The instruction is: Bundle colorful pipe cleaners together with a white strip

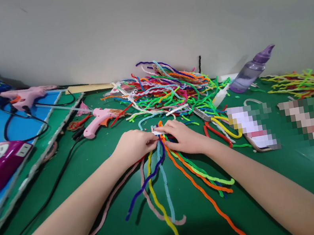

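Near the middle of the green table, my left hand [135, 146] and my right hand [182, 136] meet at a bundle of fuzzy pipe cleaners. Fingers of both hands are closed on it around a small white piece [157, 132]. From the hands, the strands fan out toward me: a yellow strand [158, 201], a dark blue strand [145, 183], a light blue strand [165, 184], pink ones, and an orange strand [208, 197] with green ones on the right. My fingers partly hide where the strands join.
Behind my hands lies a large pile of pipe cleaners [167, 87]. A pink glue gun [99, 121] is left of it. On the right are scissors [218, 123], a phone [252, 129] and a purple bottle [249, 74]. A magenta power strip [2, 165] sits far left.
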A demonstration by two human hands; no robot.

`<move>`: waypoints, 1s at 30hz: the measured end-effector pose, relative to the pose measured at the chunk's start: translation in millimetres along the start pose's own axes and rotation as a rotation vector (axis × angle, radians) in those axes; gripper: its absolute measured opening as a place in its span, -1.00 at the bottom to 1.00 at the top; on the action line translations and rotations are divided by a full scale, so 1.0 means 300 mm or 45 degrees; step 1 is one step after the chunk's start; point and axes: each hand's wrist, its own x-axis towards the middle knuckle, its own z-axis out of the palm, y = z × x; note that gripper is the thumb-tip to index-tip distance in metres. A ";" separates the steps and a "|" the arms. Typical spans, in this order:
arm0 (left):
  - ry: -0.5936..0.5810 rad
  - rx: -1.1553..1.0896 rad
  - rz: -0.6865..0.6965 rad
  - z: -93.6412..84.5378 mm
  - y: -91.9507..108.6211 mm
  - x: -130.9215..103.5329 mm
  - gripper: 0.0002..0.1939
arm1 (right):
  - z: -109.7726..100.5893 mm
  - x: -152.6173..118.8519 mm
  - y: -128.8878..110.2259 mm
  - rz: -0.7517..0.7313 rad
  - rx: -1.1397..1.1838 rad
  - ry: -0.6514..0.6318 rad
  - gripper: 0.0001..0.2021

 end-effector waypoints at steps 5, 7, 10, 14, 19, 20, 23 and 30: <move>0.057 -0.050 0.084 -0.002 -0.005 -0.007 -0.71 | 0.011 0.000 0.001 -0.015 0.072 0.222 -0.66; 0.152 -0.079 0.050 0.001 -0.009 -0.010 -0.68 | 0.011 -0.001 0.012 0.012 0.087 0.345 -0.73; 0.286 -0.101 -0.069 0.009 -0.017 -0.012 -0.69 | 0.004 -0.005 0.035 -0.005 0.039 0.386 -0.83; 0.291 -0.073 -0.093 0.027 -0.034 -0.008 -0.73 | 0.001 -0.007 0.056 -0.062 -0.066 0.323 -0.83; 0.232 -0.005 0.009 0.041 -0.049 -0.002 -0.69 | 0.018 0.002 0.042 -0.115 -0.148 0.371 -0.78; 0.223 0.011 0.030 0.042 -0.050 0.000 -0.68 | 0.022 0.005 0.036 -0.122 -0.156 0.384 -0.78; 0.219 0.065 0.053 0.039 -0.047 0.007 -0.67 | 0.035 0.014 0.018 -0.125 -0.200 0.397 -0.77; 0.207 0.035 0.037 0.036 -0.037 0.015 -0.65 | 0.049 0.021 0.005 -0.128 -0.432 0.371 -0.76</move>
